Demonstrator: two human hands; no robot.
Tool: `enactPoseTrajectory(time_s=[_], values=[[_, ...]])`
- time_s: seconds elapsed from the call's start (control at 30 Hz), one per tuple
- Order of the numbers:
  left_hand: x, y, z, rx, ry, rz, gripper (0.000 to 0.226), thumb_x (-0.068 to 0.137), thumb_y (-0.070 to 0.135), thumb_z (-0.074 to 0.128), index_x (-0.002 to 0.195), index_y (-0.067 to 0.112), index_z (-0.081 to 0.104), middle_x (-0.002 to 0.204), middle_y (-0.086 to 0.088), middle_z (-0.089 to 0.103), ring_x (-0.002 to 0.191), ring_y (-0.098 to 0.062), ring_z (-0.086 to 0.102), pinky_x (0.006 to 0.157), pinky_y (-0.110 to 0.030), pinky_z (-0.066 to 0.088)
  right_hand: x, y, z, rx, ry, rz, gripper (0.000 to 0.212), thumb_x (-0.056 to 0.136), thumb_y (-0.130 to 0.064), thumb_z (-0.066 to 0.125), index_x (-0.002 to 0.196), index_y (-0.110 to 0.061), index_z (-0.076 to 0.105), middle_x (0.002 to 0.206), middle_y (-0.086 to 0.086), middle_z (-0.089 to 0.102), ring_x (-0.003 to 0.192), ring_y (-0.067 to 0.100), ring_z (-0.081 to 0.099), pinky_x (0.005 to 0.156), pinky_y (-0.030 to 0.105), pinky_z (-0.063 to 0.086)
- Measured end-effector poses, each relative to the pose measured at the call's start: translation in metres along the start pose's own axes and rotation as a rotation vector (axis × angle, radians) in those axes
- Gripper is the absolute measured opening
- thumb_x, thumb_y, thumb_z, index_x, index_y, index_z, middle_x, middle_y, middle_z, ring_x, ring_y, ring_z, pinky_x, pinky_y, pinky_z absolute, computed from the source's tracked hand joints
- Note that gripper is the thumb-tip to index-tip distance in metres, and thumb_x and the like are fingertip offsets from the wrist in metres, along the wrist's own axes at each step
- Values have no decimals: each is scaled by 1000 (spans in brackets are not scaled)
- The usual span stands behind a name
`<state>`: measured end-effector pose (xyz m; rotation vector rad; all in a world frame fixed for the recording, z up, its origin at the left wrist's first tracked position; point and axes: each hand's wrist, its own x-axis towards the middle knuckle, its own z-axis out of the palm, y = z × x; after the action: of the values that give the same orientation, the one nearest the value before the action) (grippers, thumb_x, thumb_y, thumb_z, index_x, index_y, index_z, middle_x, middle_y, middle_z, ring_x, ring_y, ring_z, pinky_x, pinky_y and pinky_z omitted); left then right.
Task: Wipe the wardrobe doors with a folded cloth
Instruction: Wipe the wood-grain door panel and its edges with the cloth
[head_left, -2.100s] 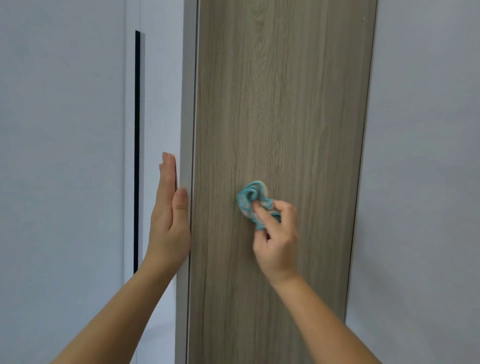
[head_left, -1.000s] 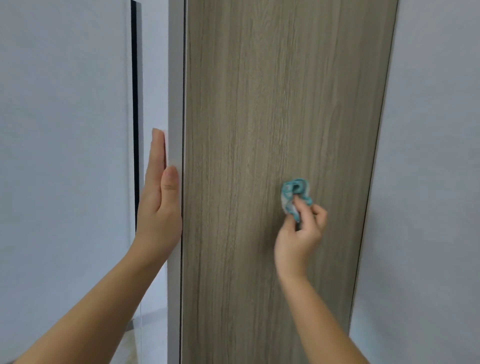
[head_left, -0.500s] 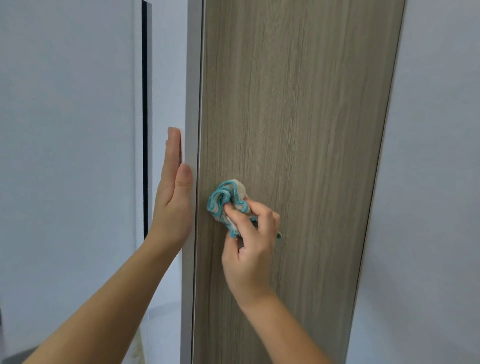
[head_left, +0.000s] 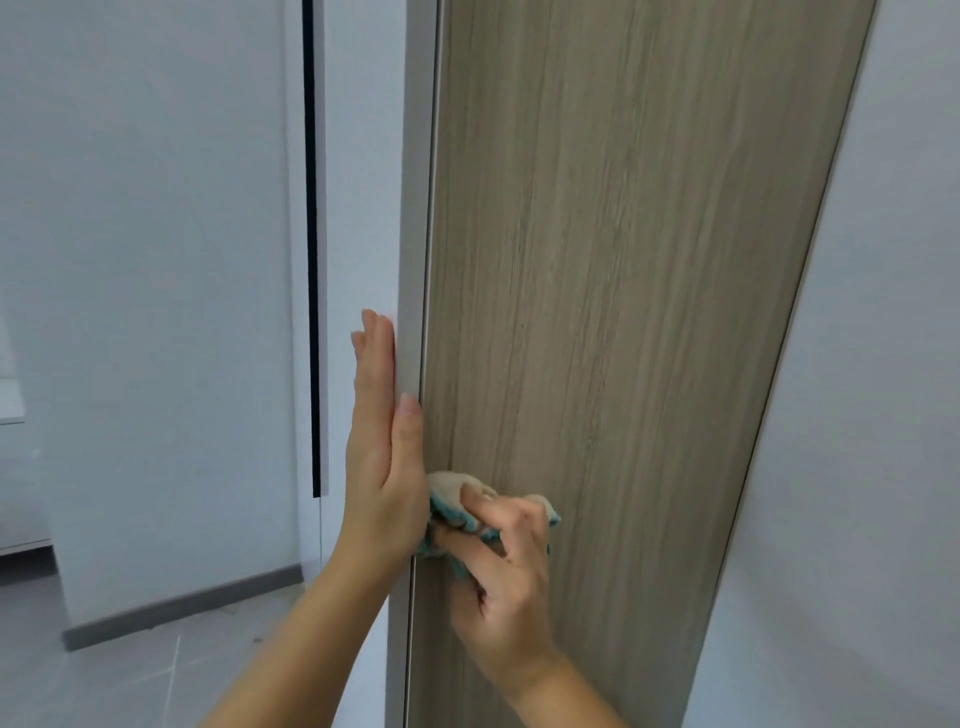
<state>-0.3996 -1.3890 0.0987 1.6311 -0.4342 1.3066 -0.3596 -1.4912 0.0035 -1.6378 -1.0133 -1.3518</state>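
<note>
Wood-grain wardrobe door (head_left: 623, 312), teal-and-beige cloth (head_left: 449, 491) pressed near its left edge, lower centre of frame.
The right hand (head_left: 506, 566) clutches the cloth, fingers covering most of it; the left hand (head_left: 382, 457) lies flat, fingers straight, against the door's edge. Door top and bottom run out of frame.

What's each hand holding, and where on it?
The right hand grips the bunched cloth around its middle; the left hand holds nothing, flat against the door edge.

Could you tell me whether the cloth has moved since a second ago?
Yes: the cloth moved left, from the middle of the wooden door to its grey edge, beside the left hand.
</note>
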Motion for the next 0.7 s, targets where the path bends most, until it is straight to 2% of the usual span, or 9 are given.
enactPoseTrajectory(time_s=[0.07, 0.13, 0.3, 0.4, 0.47, 0.53, 0.6, 0.7], values=[[-7, -5, 0, 52, -3, -14, 55, 102, 10, 27, 151, 23, 7, 159, 20, 7, 148, -6, 3, 119, -21, 6, -19, 0, -1, 26, -12, 35, 18, 92, -12, 57, 98, -17, 74, 120, -4, 55, 101, 22, 51, 83, 38, 45], [-11, -8, -1, 112, -10, -14, 56, 102, 11, 28, 153, 16, 6, 160, 16, 6, 148, -6, 4, 120, -25, 6, -22, -4, 0, 27, 3, 76, 22, 96, -15, 53, 96, -17, 75, 118, -3, 56, 103, 22, 52, 84, 39, 46], [-11, -12, -2, 160, -11, 1, 55, 103, 14, 28, 153, 5, 8, 162, 3, 8, 148, -8, 7, 120, -26, 8, -3, -13, 4, 54, 109, 136, 28, 85, 1, 54, 97, -20, 70, 116, -1, 56, 106, 26, 51, 85, 39, 48], [-10, -13, -2, 183, -11, 27, 55, 101, 11, 29, 152, 3, 9, 161, -1, 9, 148, -7, 8, 119, -21, 10, 24, -7, 2, 73, 193, 150, 32, 82, 7, 55, 100, -14, 72, 117, 3, 55, 107, 27, 52, 93, 31, 45], [-11, -13, -1, 194, 1, 33, 55, 100, 6, 29, 152, 2, 9, 160, 0, 9, 148, -5, 9, 119, -20, 11, 45, 6, 1, 92, 277, 187, 43, 75, 17, 54, 101, -13, 70, 115, 5, 54, 107, 29, 53, 96, 27, 42], [-13, -11, 0, 191, 6, 15, 56, 100, 5, 29, 152, 4, 8, 161, -1, 10, 147, -5, 10, 120, -23, 12, 61, 28, -3, 115, 360, 259, 50, 71, 21, 50, 102, -13, 69, 115, 7, 52, 108, 31, 54, 95, 35, 45], [-14, -11, 1, 192, 9, -11, 56, 101, 7, 29, 153, 9, 7, 162, -1, 11, 148, -7, 11, 120, -31, 13, 70, 59, -13, 139, 445, 363, 46, 75, 17, 50, 104, -12, 70, 115, 3, 50, 109, 29, 56, 94, 38, 48], [-14, -11, 2, 204, 16, -36, 57, 102, 9, 28, 153, 14, 6, 162, 1, 11, 148, -8, 11, 119, -40, 15, 78, 110, -35, 137, 542, 500, 41, 77, 12, 50, 108, -9, 66, 115, -7, 48, 109, 16, 55, 95, 21, 44]])
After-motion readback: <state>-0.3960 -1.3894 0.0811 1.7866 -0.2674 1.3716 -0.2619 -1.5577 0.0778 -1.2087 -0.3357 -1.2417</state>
